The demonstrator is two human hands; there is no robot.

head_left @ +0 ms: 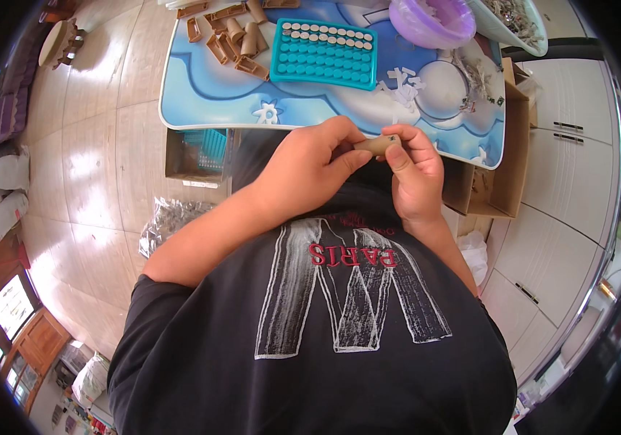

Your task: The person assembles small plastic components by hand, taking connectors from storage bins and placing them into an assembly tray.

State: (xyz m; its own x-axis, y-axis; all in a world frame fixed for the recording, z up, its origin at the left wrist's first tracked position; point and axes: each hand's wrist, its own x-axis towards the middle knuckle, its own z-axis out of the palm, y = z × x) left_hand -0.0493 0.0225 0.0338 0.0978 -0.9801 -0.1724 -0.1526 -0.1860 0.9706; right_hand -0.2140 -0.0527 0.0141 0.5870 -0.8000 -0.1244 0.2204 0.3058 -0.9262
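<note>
Just over the table's near edge, my left hand (310, 158) and my right hand (418, 165) meet at a small tan plastic casing (374, 146). My left fingers are closed round its left end. My right thumb and fingers pinch the other end, where a small dark green part shows. Beyond them on the blue cloud-patterned table (213, 109) stands a teal tray (323, 78), with pale round pieces in its far rows. Several more tan casings (251, 40) lie loose left of the tray, and white strips (402, 88) lie in a heap on its right.
A purple basin (434, 25) and a white tub (517, 22) of small parts stand at the far right. Metallic bits (473, 83) lie beneath them. Cardboard boxes (502, 181) flank the table's right side; another box (180, 156) with a teal tray sits under its left edge.
</note>
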